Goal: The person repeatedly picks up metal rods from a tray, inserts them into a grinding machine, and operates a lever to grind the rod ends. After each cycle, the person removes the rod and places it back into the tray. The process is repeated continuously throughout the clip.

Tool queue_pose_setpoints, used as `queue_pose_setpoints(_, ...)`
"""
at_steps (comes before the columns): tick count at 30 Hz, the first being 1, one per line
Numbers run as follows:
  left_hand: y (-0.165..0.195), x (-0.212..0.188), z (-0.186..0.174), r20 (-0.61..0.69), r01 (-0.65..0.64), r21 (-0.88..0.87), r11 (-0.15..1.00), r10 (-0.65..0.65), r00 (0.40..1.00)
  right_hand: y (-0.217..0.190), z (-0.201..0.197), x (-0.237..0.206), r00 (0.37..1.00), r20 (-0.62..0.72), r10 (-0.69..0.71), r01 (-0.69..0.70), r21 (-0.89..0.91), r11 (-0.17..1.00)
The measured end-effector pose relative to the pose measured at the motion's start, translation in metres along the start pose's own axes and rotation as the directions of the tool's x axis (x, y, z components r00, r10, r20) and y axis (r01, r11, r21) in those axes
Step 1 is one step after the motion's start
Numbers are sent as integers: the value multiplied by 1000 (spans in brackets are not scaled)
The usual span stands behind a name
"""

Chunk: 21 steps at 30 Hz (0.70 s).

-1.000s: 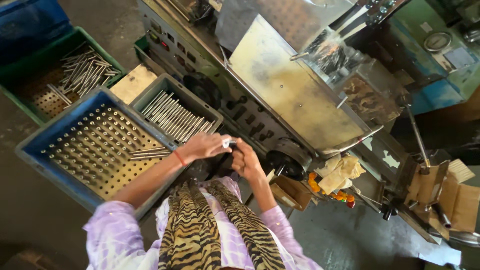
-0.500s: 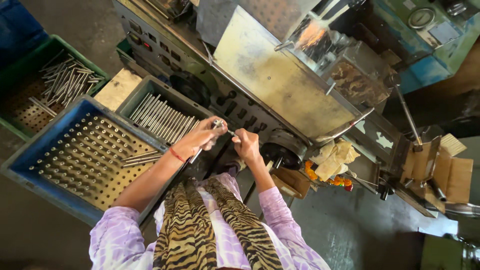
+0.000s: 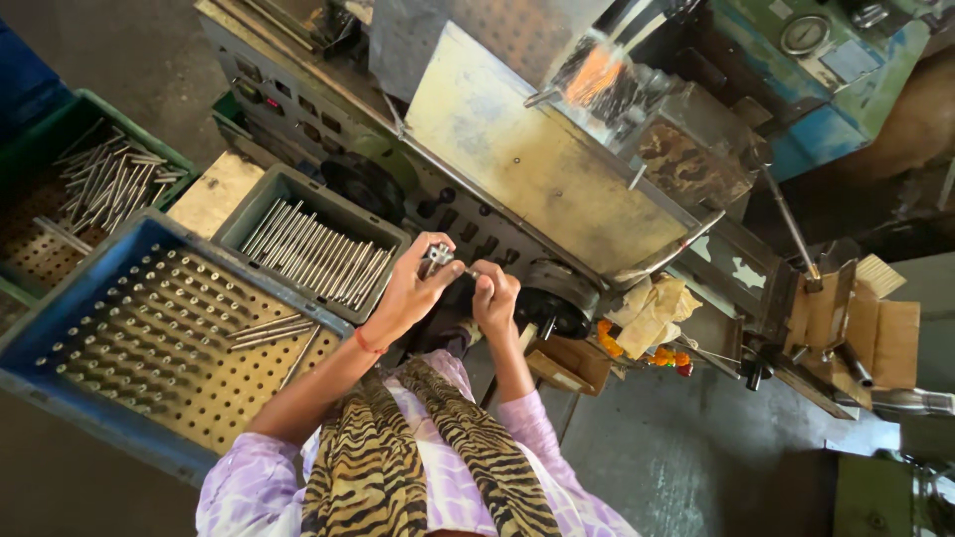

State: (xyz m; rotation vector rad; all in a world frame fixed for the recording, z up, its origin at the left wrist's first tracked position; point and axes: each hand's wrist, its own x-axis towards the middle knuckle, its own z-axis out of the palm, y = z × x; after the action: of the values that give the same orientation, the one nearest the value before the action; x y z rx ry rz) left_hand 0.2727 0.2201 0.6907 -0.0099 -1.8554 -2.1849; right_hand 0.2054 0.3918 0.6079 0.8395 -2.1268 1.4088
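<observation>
A large grey machine (image 3: 537, 169) with a slanted metal cover fills the upper middle of the view, its control panel of dark knobs facing the person. To its left on the floor sits a blue crate (image 3: 60, 338) with a perforated tray inside, a few metal rods (image 3: 269, 330) lying loose near its right edge. Just beyond the crate's far right corner stands a grey bin (image 3: 261, 194) packed with rods in a row, and farther left a green crate (image 3: 149, 134) holds a scattered heap of rods. A crumpled yellowish cloth (image 3: 652, 310) lies at the foot of the machine, with a small cardboard box (image 3: 562, 363) near it. The person's arms, in lilac sleeves with a tiger-striped scarf hanging between them, rise toward the control panel. The left hand (image 3: 413, 293), a red band at its wrist, is closed around a small metal part (image 3: 438, 257), pinching it at the fingertips. The right hand (image 3: 494, 295) is curled just beside it, its fingers meeting the same part from the other side, in front of the panel.
</observation>
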Motion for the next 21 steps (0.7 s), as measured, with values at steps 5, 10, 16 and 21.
queue_pose_setpoints(5, 10, 9, -8, 86, 189, -47, 981, -184, 979, -16, -10, 10, 992, 118, 33, -31, -15, 999)
queue_pose_setpoints(10, 5, 17, -11, 169, 292, -195, 936, -261, 951, -29, -23, 33, 972, 235, 8, 3, -46, 999)
queue_pose_setpoints(16, -2, 23, -18, 302, 450, -369, 813, -354, 885, -38, -48, 55, 703, 690, 175, -431, 216, 876)
queue_pose_setpoints(21, 3, 14, -6, 258, 296, -374, 879, -208, 944, -42, -68, 65, 784, 617, 66, -472, 525, 708)
